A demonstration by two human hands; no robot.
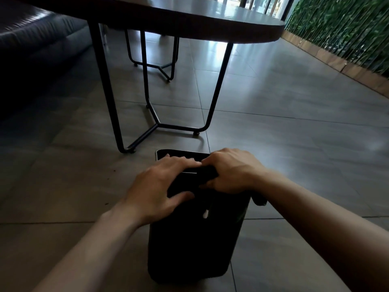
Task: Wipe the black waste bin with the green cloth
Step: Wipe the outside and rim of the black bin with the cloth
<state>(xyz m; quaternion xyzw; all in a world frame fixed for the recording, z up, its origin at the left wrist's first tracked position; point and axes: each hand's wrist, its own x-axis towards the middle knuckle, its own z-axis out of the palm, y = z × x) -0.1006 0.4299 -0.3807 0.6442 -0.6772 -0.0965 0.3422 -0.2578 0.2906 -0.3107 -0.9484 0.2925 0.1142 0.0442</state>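
Observation:
The black waste bin (189,249) stands on the tiled floor right in front of me, its lid edge visible at the far side. My left hand (160,186) lies spread over the bin's top, thumb on the near face, gripping it. My right hand (231,171) is closed on the green cloth (207,175), which looks almost black in the dim light. It presses the cloth onto the bin's top right edge. A corner of the cloth hangs down below my right wrist. Most of the bin's top is hidden under my hands.
A dark oval table (210,22) on thin black metal legs (216,85) stands just beyond the bin. A dark sofa (31,39) fills the far left. A green plant wall (347,28) with a wooden base runs along the right. Grey floor tiles (294,123) surround the bin.

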